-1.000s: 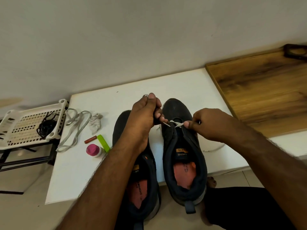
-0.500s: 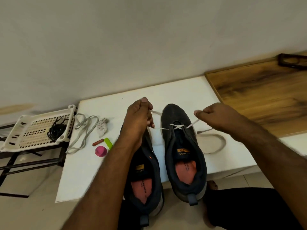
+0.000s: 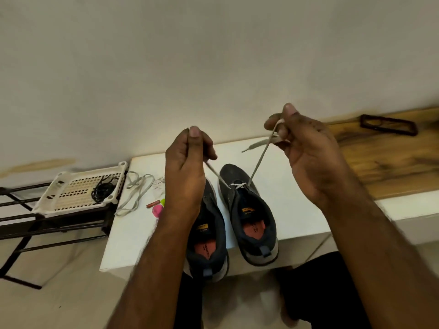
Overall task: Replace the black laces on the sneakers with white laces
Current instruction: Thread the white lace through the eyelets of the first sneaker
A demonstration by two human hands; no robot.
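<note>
A white lace (image 3: pixel 257 162) runs through only the lowest eyelets of the right sneaker (image 3: pixel 249 214) on the white surface (image 3: pixel 294 198). The left hand (image 3: pixel 185 167) and right hand (image 3: pixel 306 148) each pinch one end, raised taut. The left sneaker (image 3: pixel 209 236) looks unlaced; a spare lace (image 3: pixel 135 193) waits beside a basket (image 3: pixel 71 193) holding black laces (image 3: pixel 102 188). Most lacing remains.

Soft, even indoor light with faint shadows and no glare; wide-angle bending at edges, slight motion blur throughout.
</note>
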